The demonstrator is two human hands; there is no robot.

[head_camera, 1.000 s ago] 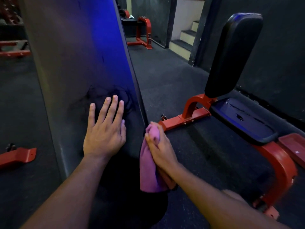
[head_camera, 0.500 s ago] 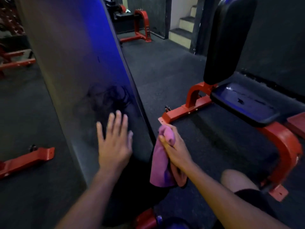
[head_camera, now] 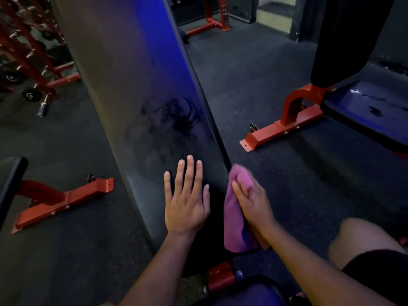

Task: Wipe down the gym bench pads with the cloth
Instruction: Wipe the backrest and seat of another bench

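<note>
Dark rubber floor (head_camera: 254, 85) flanks my tall black upright bench pad (head_camera: 132, 85); left hand (head_camera: 187, 204) flat, fingers straight, on it; right hand (head_camera: 251, 202) grips the purple cloth (head_camera: 234, 228) at its right edge.

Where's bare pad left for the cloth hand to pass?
Free: the pad face above the left hand, up past the smudges. Crowded: the lower right edge, where the right hand presses the cloth beside the left.
</note>
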